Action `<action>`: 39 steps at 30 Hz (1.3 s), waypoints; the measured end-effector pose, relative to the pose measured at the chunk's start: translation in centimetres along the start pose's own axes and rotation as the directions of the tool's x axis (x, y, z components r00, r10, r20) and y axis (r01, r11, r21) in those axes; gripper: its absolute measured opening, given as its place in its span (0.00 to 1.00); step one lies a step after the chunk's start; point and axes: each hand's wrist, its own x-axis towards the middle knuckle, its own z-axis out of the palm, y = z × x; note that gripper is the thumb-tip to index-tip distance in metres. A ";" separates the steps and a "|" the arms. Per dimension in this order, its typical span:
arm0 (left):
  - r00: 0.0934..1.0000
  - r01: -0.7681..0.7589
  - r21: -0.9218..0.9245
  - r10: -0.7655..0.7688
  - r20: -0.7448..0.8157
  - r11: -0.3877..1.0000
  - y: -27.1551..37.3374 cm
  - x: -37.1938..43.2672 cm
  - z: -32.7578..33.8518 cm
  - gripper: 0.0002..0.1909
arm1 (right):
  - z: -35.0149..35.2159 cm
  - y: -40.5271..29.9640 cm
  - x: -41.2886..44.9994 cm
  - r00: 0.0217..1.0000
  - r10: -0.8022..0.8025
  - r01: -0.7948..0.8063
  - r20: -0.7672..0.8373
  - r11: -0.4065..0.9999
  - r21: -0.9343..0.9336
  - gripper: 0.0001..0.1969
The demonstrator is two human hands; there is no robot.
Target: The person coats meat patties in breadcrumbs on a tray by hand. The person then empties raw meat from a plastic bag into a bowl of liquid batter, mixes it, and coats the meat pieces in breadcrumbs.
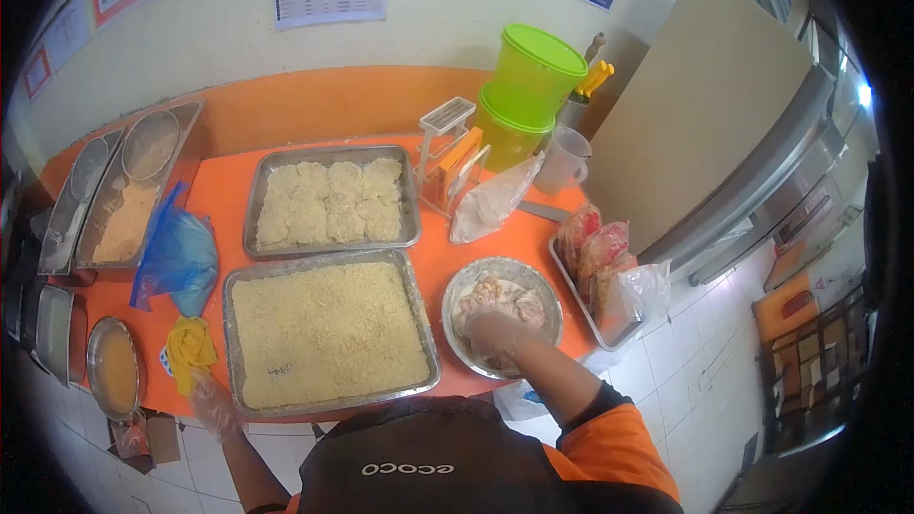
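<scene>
My right hand (496,335), in a clear plastic glove, reaches into a round metal bowl (451,343) at the right of the orange table. In the bowl lie raw meat pieces (525,305) with a whitish coating. The fingers are among the pieces, so their grip is hidden. My left hand (216,407), also gloved, is at the table's front edge by a yellow cloth (189,350). Its fingertips meet the cloth's lower end; whether they grip it is unclear. Between my hands stands a metal tray (433,371) filled with pale crumbs (328,332).
Behind it, another metal tray (250,246) holds breaded pieces in rows. On the left are a blue plastic bag (182,257), a bowl of orange-tan liquid (116,371) and deep metal pans (89,250). At right, a tray (571,285) holds bagged food; a knife blade (543,210) lies behind.
</scene>
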 end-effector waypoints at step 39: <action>0.980 0.058 -0.543 -0.150 -0.127 0.838 10.1 -0.4 -6.4 0.27 | -7.5 5.2 -3.0 0.983 -0.046 0.056 -0.178 0.997 0.054 0.12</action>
